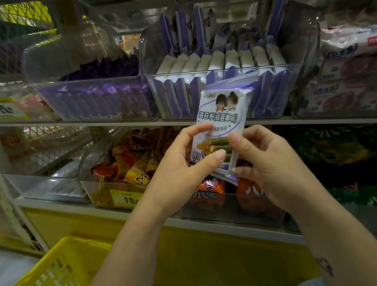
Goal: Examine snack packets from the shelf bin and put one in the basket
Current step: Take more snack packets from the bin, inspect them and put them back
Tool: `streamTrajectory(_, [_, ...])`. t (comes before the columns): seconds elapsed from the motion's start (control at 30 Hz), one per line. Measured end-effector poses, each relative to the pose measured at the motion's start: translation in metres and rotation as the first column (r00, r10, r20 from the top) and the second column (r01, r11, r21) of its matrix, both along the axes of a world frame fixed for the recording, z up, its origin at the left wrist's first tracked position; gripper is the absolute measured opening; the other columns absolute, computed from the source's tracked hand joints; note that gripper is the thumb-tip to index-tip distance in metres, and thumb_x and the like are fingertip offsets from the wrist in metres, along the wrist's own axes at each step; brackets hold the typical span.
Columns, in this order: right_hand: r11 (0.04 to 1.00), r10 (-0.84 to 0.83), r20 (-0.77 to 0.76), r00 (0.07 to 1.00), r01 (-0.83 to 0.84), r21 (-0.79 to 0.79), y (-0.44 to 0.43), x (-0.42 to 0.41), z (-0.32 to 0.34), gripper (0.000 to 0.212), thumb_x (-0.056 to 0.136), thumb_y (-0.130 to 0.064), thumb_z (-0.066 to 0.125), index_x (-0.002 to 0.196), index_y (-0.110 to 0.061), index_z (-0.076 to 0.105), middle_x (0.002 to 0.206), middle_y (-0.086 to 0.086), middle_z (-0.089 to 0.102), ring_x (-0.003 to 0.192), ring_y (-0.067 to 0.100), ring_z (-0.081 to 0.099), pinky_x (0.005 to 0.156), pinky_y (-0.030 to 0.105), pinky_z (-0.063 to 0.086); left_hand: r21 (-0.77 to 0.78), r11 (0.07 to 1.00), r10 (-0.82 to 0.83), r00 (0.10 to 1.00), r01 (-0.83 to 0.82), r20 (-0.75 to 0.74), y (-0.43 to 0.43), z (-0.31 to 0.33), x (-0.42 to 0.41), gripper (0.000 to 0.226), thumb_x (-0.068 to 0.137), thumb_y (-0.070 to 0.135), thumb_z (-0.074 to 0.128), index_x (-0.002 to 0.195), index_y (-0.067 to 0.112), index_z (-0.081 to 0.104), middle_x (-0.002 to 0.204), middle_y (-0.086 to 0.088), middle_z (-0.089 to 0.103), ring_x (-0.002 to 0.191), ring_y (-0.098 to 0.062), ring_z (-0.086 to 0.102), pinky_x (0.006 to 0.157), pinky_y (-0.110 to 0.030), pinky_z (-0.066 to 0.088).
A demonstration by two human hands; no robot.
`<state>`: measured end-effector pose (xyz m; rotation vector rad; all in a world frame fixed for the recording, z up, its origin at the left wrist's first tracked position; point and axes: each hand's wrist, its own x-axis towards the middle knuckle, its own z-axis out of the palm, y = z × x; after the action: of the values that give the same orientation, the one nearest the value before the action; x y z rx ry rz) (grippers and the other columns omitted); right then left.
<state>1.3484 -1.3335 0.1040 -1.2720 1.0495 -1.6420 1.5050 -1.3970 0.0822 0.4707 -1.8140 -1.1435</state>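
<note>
Two hands gripping one snack packet [222, 118], left hand [184, 164] at left edge, right hand [267, 163] at right edge | held upright, long axis vertical, well above and right of basket [51, 274] | left hand nearer basket; release path judged down-left.

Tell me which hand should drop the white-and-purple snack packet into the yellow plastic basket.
Left. The left hand and right hand both pinch the white-and-purple snack packet, but the yellow plastic basket sits low left.
</note>
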Motion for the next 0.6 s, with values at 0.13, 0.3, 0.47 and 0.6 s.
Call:
streamTrajectory(0.13, [0.993,0.096,-0.059,0.994,-0.099,-0.060,-0.0045,-0.0008,-0.0057,0.032,0.071,-0.042,0.067,0.092,-0.019,0.069,0.098,0.004,0.075,0.092,0.018,0.072,0.067,0.028,0.059,0.165,0.977,-0.108,0.979,0.137,-0.175,-0.0002,-0.0010,-0.0056,0.075,0.071,0.033,0.076,0.137,0.042,0.039,0.128,0.003,0.064,0.115,-0.016,0.064,0.087,-0.028,0.055])
streamTrajectory(0.3, [0.977,0.160,-0.196,0.968,-0.183,-0.111,-0.0038,-0.0040,-0.0066,0.037,0.083,-0.024,0.063,0.120,-0.023,0.064,0.116,-0.001,0.071,0.108,0.015,0.067,0.083,0.026,0.056,0.276,0.875,-0.312,0.900,0.397,-0.304,-0.0026,-0.0008,0.0020,0.081,0.077,0.028,0.071,0.148,0.034,0.033,0.133,-0.003,0.060,0.120,-0.020,0.059,0.093,-0.035,0.053])
streamTrajectory(0.47, [0.991,0.031,-0.275,0.961,-0.065,-0.117,-0.0091,-0.0049,-0.0106,0.073,0.068,-0.038,0.072,0.136,-0.044,0.046,0.127,-0.014,0.061,0.117,0.003,0.059,0.090,0.025,0.054,0.350,0.745,-0.413,0.805,0.568,-0.426,0.0041,-0.0020,-0.0025,0.074,0.081,0.021,0.069,0.148,0.016,0.037,0.138,-0.012,0.054,0.122,-0.022,0.055,0.100,-0.034,0.049])
streamTrajectory(0.6, [0.990,0.063,-0.210,0.976,-0.087,-0.110,-0.0090,-0.0070,-0.0112,0.077,0.066,-0.035,0.076,0.131,-0.056,0.040,0.118,-0.016,0.065,0.111,0.003,0.062,0.078,0.025,0.058,0.422,0.633,-0.430,0.747,0.650,-0.506,0.0021,-0.0056,-0.0011,0.067,0.087,0.023,0.061,0.149,0.018,0.036,0.141,-0.016,0.052,0.125,-0.028,0.056,0.094,-0.036,0.052])
